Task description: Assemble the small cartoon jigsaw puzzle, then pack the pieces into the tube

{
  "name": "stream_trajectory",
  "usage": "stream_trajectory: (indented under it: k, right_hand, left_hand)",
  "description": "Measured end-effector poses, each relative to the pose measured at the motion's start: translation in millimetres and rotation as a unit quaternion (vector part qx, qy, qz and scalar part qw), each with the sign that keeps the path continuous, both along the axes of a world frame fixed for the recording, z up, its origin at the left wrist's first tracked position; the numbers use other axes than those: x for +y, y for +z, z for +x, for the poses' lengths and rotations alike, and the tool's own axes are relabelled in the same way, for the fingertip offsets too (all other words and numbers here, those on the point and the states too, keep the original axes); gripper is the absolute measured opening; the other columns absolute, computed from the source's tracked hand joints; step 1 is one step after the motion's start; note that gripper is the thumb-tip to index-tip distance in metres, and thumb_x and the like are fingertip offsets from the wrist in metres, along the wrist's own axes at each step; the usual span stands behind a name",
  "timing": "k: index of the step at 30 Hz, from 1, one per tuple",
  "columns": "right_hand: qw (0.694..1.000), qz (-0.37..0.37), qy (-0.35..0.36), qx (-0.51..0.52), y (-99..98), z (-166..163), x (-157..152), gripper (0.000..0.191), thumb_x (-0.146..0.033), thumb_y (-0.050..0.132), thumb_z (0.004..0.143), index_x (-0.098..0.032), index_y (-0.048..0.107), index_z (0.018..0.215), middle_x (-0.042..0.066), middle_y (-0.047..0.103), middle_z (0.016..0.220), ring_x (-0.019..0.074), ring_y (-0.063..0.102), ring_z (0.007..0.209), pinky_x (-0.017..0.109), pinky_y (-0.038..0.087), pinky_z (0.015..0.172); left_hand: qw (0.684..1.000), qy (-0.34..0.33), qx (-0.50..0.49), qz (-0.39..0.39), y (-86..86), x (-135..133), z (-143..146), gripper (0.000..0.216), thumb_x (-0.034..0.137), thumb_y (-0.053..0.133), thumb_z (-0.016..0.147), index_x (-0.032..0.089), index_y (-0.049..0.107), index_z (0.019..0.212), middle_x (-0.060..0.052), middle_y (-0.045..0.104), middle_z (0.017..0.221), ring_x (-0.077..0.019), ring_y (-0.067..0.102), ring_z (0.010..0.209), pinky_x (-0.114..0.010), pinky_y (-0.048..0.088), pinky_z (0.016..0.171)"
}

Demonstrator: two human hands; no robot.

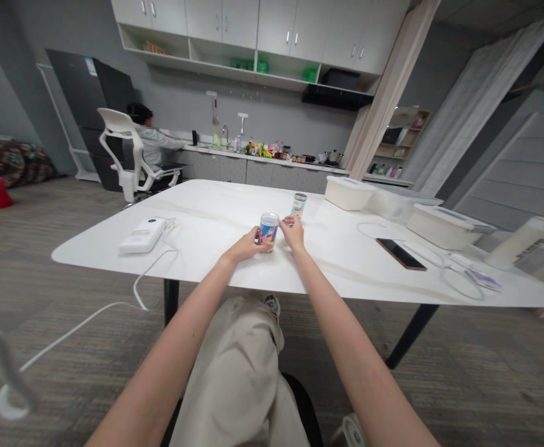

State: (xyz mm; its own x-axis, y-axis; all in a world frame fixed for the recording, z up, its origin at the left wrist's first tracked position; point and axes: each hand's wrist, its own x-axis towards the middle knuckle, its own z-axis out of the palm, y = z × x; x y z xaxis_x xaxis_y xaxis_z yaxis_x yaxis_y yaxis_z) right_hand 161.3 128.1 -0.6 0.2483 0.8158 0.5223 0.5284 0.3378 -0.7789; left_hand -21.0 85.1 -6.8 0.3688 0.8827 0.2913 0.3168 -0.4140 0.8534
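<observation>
A small can with a colourful label (268,230) stands on the white table (206,217). My left hand (245,246) is wrapped round its left side. My right hand (293,232) rests just to the right of that can, fingers curled, fingertips near a flat round lid lying on the table; whether it grips the lid I cannot tell. A second small can (298,204) stands a little farther back, beyond my right hand.
A white power pack (142,236) with a cable lies at the left. A dark phone (401,253), white lidded boxes (348,192) (443,225) and loose cables sit at the right. A person sits on a white chair (127,155) at the kitchen counter behind.
</observation>
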Motion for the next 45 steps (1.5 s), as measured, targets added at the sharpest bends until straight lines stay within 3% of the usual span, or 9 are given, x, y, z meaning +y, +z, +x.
stream_trajectory:
  k: [4,8,12,16,22,27,32,45]
  right_hand:
    - [0.965,0.085,0.120,0.216,18.6,-0.8,-1.1,0.046,-0.056,0.054,0.083,-0.022,0.054,0.114,0.007,0.063,0.106,0.0165,0.063,0.093,0.031,0.052,0.080]
    - [0.929,0.130,0.220,0.268,28.8,-8.4,-9.9,0.039,-0.059,0.056,0.083,-0.023,0.053,0.099,0.007,0.063,0.103,0.0196,0.066,0.101,0.035,0.053,0.085]
    - [0.931,0.158,0.208,0.256,32.5,-15.8,-17.4,0.045,-0.063,0.062,0.077,-0.021,0.049,0.086,0.008,0.060,0.105,0.0210,0.066,0.103,0.037,0.052,0.091]
    - [0.945,0.143,0.232,0.179,33.2,-22.2,-25.5,0.048,-0.064,0.070,0.070,-0.021,0.055,0.084,0.009,0.059,0.108,0.0215,0.065,0.102,0.036,0.052,0.091]
    - [0.957,0.152,0.232,0.080,31.1,-25.9,-30.8,0.038,-0.057,0.062,0.081,-0.022,0.071,0.092,0.010,0.061,0.111,0.0217,0.059,0.110,0.038,0.047,0.100]
    - [0.956,0.138,0.242,0.090,30.2,-26.4,-34.4,0.043,-0.060,0.056,0.084,-0.021,0.071,0.091,0.010,0.065,0.112,0.0219,0.059,0.111,0.038,0.048,0.099]
    - [0.960,0.144,0.233,0.065,31.6,-28.5,-44.0,0.040,-0.056,0.067,0.077,-0.021,0.069,0.096,0.011,0.063,0.118,0.0235,0.058,0.115,0.036,0.053,0.090]
    - [0.957,0.125,0.249,0.083,28.7,-26.1,-41.8,0.038,-0.055,0.061,0.082,-0.022,0.072,0.098,0.009,0.067,0.112,0.0230,0.060,0.109,0.037,0.053,0.091]
  left_hand:
    - [1.000,-0.001,0.018,0.015,2.0,-1.8,0.2,0.059,0.048,0.073,0.067,0.016,0.052,0.111,-0.009,0.065,0.108,-0.0234,0.063,0.093,-0.035,0.050,0.083]
    - [0.999,0.001,0.031,0.023,3.8,-3.4,0.2,0.063,0.051,0.072,0.068,0.015,0.052,0.115,-0.010,0.065,0.110,-0.0246,0.063,0.093,-0.037,0.049,0.083]
    - [0.999,0.001,0.048,0.025,6.0,-5.7,1.1,0.062,0.051,0.071,0.069,0.015,0.052,0.116,-0.010,0.065,0.110,-0.0243,0.063,0.094,-0.036,0.049,0.085]
    - [0.998,-0.004,0.048,0.029,5.9,-5.9,1.5,0.065,0.052,0.070,0.069,0.015,0.050,0.118,-0.009,0.065,0.111,-0.0234,0.062,0.094,-0.036,0.049,0.085]
    - [0.999,0.001,0.041,0.035,3.5,-3.8,1.5,0.064,0.052,0.071,0.068,0.016,0.051,0.116,-0.009,0.065,0.108,-0.0230,0.062,0.091,-0.037,0.049,0.083]
    - [0.999,0.005,0.039,0.030,4.2,-4.4,2.4,0.061,0.052,0.071,0.067,0.016,0.052,0.112,-0.008,0.066,0.105,-0.0224,0.062,0.089,-0.036,0.049,0.083]
    - [0.998,0.005,0.053,0.038,4.9,-5.7,1.8,0.061,0.050,0.069,0.070,0.015,0.051,0.117,-0.009,0.066,0.106,-0.0231,0.062,0.091,-0.036,0.049,0.084]
    - [0.999,0.012,0.041,0.031,2.6,-4.3,2.0,0.061,0.048,0.072,0.068,0.015,0.052,0.116,-0.011,0.067,0.109,-0.0253,0.064,0.093,-0.038,0.050,0.084]
